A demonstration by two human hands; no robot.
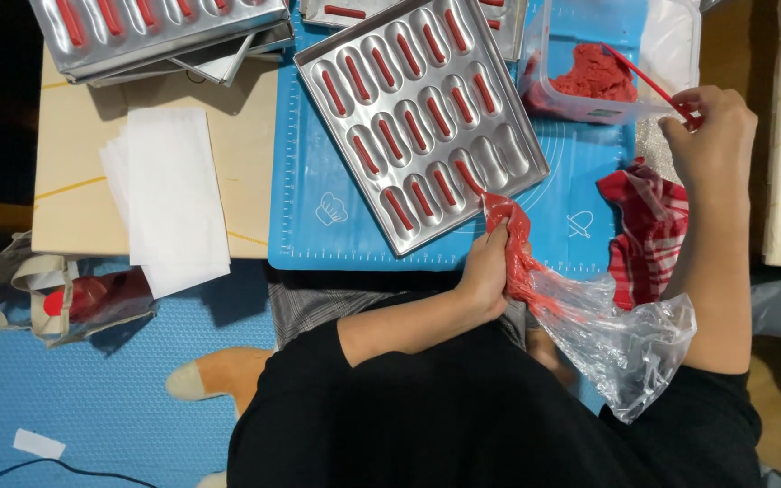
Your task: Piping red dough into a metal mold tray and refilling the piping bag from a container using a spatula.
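- My left hand [488, 271], centre of the frame, is closed in a fist around the red-smeared neck of a clear piping bag [589, 325].
- The bag's red tip touches the lower right corner of the metal mould tray [510, 152]; its loose clear end trails to the lower right over my lap.
- The tray lies tilted on a blue mat [305, 212]; most of its oval wells hold a red strip, and a few on the right side are bare.
- My right hand [711, 136], upper right, pinches a red spatula [648, 83] whose blade reaches into a clear tub [671, 36] of red paste [598, 74].
- A red-and-white checked cloth [648, 230] lies below that hand.
- White paper sheets [169, 194] lie left of the mat; more trays [155, 32] are stacked at the upper left.
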